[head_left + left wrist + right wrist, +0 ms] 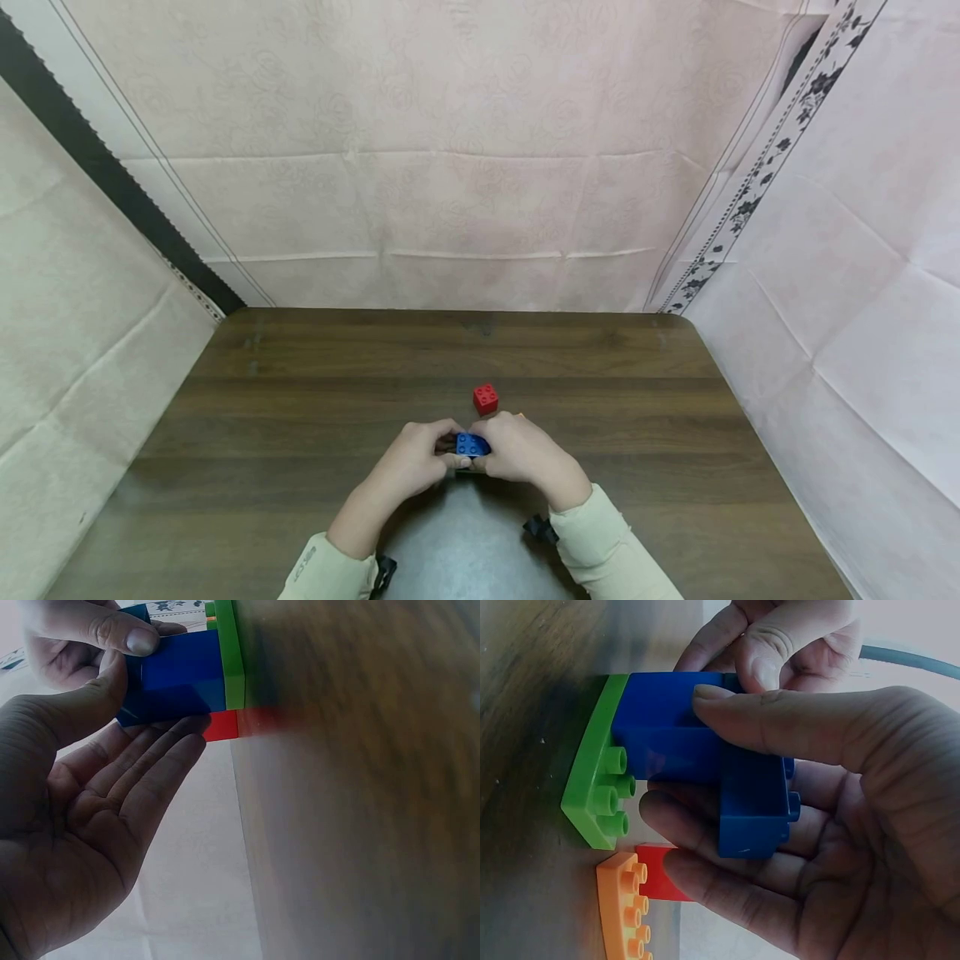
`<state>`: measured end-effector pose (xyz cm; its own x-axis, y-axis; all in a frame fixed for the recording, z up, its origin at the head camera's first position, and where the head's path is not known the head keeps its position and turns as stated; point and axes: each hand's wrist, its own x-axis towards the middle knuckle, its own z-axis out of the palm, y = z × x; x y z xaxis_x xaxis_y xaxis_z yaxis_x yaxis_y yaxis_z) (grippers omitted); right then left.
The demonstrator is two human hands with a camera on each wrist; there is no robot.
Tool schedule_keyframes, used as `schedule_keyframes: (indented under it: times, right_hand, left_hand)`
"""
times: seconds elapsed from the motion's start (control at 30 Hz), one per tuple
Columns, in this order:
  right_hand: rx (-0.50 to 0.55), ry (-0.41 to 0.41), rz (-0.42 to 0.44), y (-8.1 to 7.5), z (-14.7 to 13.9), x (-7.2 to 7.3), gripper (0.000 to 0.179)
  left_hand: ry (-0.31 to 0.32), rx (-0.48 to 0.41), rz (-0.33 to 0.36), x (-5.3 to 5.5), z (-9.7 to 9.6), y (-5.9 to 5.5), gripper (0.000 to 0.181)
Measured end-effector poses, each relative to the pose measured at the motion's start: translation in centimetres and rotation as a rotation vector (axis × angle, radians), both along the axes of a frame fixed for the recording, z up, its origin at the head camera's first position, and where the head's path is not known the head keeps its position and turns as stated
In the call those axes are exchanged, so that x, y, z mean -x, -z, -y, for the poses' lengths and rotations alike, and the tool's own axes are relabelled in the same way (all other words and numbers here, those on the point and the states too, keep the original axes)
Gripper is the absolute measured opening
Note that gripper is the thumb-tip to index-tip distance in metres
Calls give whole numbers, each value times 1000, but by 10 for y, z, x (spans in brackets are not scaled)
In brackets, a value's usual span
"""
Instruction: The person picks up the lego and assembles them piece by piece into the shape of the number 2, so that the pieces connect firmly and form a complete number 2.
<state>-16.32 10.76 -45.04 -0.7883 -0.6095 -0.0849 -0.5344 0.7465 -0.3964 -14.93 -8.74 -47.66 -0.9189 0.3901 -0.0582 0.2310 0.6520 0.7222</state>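
Observation:
In the head view my left hand [420,454] and right hand [525,450] meet over blue bricks [471,445] near the table's front. The right wrist view shows a lower blue brick [667,754] standing on a flat green studded brick [592,769]. An upper blue brick [750,795] overhangs it to one side, studs up. My right thumb lies along the blue bricks, its fingers curving round behind. From the other side my left thumb and fingers [169,742] pinch the blue stack [184,675]. The green brick [234,660] sits close over the tabletop.
A red brick [486,399] stands just beyond the hands on the wooden table [300,400]. An orange studded brick [615,900] lies beside it, mostly hidden by the right hand in the head view. Pale cloth [450,208] hangs behind the table and along both sides.

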Motion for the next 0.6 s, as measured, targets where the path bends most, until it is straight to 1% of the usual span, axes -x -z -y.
schedule_keyframes:
  times: [0.33, 0.5, 0.6]
  right_hand:
    - [5, 4, 6, 0, -1, -1, 17]
    - [-2, 0, 0, 0, -1, -1, 17]
    - [0, -1, 0, 1, -2, -1, 16]
  left_hand:
    - [2, 4, -26, 0, 0, 0, 20]
    - [-1, 0, -6, 0, 0, 0, 20]
    - [0, 0, -5, 0, 0, 0, 20]
